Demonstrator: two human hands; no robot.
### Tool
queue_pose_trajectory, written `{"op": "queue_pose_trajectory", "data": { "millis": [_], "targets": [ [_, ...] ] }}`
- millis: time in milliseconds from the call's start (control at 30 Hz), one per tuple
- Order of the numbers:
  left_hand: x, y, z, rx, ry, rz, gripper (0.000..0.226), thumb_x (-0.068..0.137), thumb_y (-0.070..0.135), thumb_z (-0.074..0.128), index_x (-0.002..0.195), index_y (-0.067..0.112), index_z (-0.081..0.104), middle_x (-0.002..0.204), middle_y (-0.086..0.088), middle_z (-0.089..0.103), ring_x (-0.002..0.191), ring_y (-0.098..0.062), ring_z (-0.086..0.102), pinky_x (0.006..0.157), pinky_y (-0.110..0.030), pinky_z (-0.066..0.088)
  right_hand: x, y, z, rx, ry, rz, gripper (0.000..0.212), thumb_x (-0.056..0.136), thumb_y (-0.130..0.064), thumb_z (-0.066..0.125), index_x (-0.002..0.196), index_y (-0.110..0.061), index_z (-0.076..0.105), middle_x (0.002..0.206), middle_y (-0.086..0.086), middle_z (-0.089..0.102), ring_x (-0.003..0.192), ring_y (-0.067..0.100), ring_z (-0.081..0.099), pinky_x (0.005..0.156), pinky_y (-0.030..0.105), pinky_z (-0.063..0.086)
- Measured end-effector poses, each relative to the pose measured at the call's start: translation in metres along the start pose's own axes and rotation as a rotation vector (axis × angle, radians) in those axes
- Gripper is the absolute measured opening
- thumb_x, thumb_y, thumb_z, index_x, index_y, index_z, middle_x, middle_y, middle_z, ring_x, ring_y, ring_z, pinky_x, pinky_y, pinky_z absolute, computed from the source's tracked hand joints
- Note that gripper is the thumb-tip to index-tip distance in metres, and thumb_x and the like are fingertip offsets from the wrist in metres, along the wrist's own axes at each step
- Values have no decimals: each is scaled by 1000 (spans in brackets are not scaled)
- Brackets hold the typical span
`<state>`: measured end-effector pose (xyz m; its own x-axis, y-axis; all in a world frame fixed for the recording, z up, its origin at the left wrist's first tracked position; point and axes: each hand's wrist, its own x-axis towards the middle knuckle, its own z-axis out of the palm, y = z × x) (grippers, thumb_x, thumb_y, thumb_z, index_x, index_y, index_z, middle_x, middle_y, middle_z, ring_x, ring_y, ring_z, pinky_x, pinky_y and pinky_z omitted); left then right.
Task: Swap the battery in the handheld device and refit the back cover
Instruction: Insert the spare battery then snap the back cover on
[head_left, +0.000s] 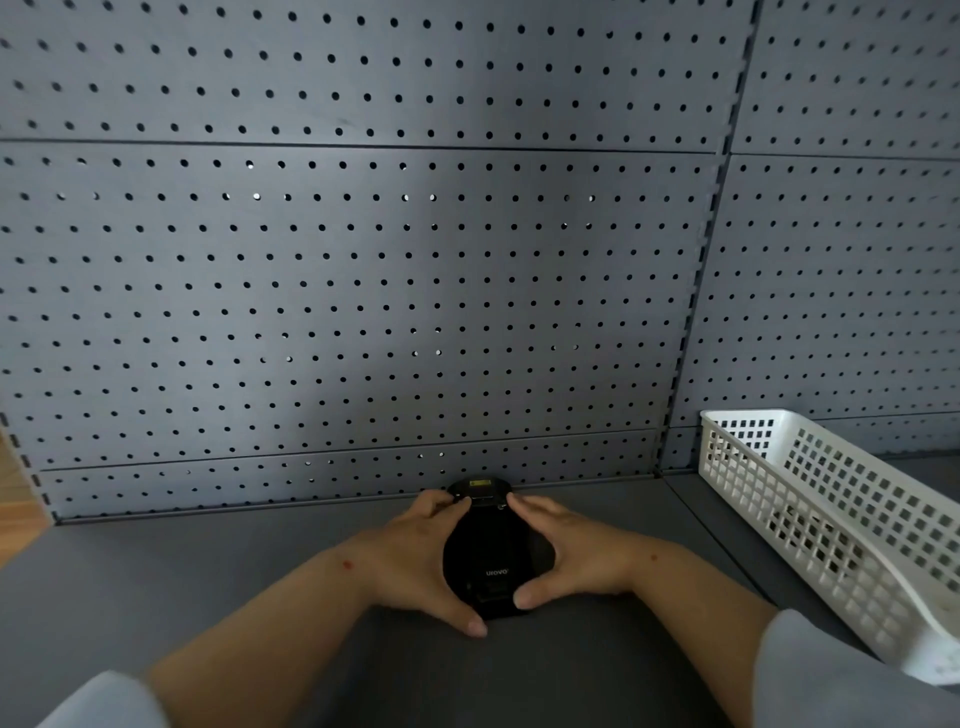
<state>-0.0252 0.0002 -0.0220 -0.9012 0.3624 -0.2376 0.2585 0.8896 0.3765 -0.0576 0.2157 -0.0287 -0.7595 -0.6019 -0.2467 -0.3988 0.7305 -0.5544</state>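
Note:
A black handheld device (493, 556) lies back side up on the grey shelf, its far end close to the pegboard wall. Its back cover carries the word "urovo", and a yellow label shows at the far end. My left hand (415, 561) clasps the device's left side, thumb at the near end and fingers near the top. My right hand (571, 556) clasps the right side the same way. No separate battery is visible.
A white perforated plastic basket (831, 519) stands on the shelf at the right, running toward me. A grey pegboard wall (363, 286) rises right behind the device. A wooden surface (15, 493) shows at the far left edge.

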Motion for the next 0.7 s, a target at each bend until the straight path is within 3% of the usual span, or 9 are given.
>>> {"op": "queue_pose_trajectory", "data": {
  "millis": [167, 367, 700],
  "targets": [
    [0, 8, -7, 26, 16, 21, 119, 52, 55, 80, 143, 27, 9, 139, 6, 16, 129, -12, 28, 111, -23, 26, 0, 0, 0, -29, 1, -4, 113, 68, -53, 72, 146, -29, -7, 157, -9, -5, 144, 13, 3, 120, 35, 13],
    [1, 12, -13, 187, 11, -15, 120, 46, 65, 77, 140, 24, 16, 134, 6, 26, 124, -14, 36, 108, -34, 36, 1, 1, 1, -45, 10, -2, 113, 67, -55, 71, 146, -29, -6, 158, -8, -2, 145, 14, 5, 120, 37, 14],
    [1, 17, -18, 343, 35, -28, 115, 44, 69, 75, 135, 21, 25, 131, 4, 33, 120, -16, 41, 102, -33, 40, 1, 0, 1, -42, 12, 7, 114, 67, -53, 73, 146, -29, -6, 158, -9, -1, 144, 12, 6, 119, 34, 14]
  ]
}}
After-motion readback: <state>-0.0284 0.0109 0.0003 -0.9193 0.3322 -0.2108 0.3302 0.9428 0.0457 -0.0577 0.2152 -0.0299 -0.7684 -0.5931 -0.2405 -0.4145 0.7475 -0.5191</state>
